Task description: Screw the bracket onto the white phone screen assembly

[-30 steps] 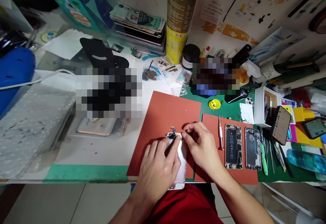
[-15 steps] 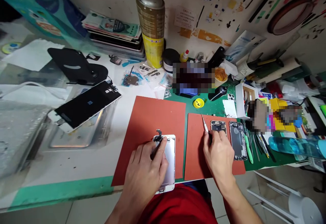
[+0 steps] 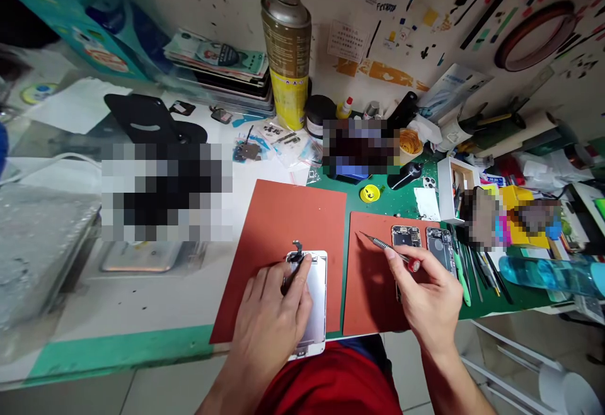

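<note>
A white-framed phone screen lies back side up on the left red mat, with a small black flex cable standing out at its top edge. My left hand rests over its left half, closed around a slim black tool that looks like tweezers, mostly hidden by the fingers. My index finger presses near the screen's top edge. Above the right red mat, my right hand pinches a screwdriver, tip pointing left. Behind that hand are an opened phone body and a dark phone housing, both partly covered.
A yellow-based spray can stands at the back. Beyond the mats sits a small yellow lid. Several tools, including a green-handled one, lie at right beside a blue bottle. A black stand is at left.
My right hand has lifted and moved right, tilting the screwdriver so its tip swings left, away from the opened phone. My left hand stays on the screen. The view has shifted slightly.
</note>
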{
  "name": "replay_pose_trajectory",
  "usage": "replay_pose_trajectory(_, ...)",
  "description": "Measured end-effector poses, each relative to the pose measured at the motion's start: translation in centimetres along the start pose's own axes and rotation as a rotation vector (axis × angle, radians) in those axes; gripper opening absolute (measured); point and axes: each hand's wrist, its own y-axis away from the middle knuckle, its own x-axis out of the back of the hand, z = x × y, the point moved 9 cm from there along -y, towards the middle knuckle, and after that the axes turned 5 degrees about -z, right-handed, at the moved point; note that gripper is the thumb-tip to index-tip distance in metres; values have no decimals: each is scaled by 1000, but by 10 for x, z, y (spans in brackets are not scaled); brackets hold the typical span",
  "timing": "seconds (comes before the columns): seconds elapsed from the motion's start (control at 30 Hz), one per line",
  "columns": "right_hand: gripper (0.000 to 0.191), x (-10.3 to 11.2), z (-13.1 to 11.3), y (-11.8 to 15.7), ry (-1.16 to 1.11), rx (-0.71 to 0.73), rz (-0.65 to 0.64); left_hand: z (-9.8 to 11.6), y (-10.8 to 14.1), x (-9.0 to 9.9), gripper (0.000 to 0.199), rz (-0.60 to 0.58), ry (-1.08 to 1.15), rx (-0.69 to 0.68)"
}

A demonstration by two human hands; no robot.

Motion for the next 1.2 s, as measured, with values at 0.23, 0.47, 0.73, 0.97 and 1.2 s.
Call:
replay_pose_trajectory(0.23,19,-29,9,-10,-66,-22,-15,0,1,1,40,5,14,12)
replay_pose_trajectory(0.47,46,-35,-11,-10,-154,81,75,0,2,3,44,-9,30,22)
replay_pose_trajectory(0.73,38,-72,-25,-9,-114,191,51,0,2,2,46,-31,63,36)
replay_pose_trajectory(0.97,34,-76,-16,-4,-88,207,140,0,0,2,43,-25,44,26)
replay_pose_trajectory(1.2,39,-78,-20,-2,-107,254,137,-1,1,0,44,-20,71,16)
